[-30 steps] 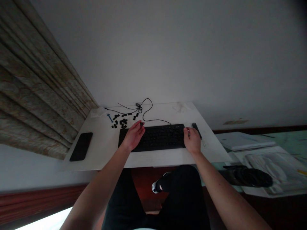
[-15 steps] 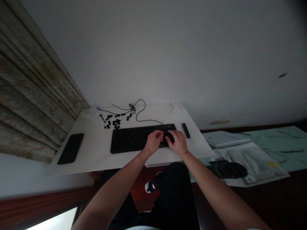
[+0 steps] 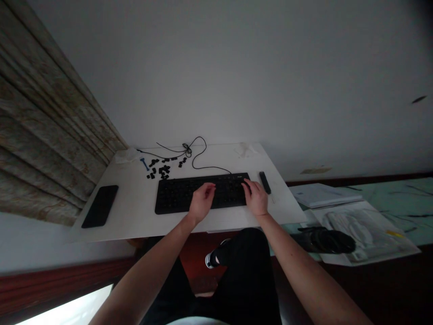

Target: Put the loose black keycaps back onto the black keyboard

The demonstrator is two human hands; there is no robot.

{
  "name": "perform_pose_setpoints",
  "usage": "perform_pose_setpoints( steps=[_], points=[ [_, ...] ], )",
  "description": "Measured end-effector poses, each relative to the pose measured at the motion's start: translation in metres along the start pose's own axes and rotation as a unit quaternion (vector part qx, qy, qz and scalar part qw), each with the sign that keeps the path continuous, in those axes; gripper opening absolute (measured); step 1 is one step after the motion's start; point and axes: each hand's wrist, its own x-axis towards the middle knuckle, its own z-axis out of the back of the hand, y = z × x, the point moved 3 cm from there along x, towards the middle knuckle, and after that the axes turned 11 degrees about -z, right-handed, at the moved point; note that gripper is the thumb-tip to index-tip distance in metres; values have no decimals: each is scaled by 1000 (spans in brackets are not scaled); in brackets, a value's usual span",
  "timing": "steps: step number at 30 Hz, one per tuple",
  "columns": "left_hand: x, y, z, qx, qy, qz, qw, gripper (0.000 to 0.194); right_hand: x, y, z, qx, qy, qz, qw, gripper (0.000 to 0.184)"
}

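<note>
Open grips, holding nothing: left hand and right hand rest on the black keyboard.

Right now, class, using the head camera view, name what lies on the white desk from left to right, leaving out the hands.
black smartphone → small blue tool → loose black keycaps → black keyboard → slim black remote-like bar
</note>
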Motion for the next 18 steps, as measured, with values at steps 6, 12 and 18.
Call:
perform_pose_setpoints(
  steps=[6, 12, 18],
  points=[
    [-21, 19, 126, 337, -34, -124, 933, 21, 4, -6, 3, 3, -73, -33, 997, 40],
    [-38, 35, 148, 427, 5, -142, 893, 28, 6, -7, 1, 0, -77, -32, 997, 38],
    [-36, 38, 143, 419, 9, -127, 899, 31, 7, -10, 2, 11, -68, -56, 996, 35]
  ],
)
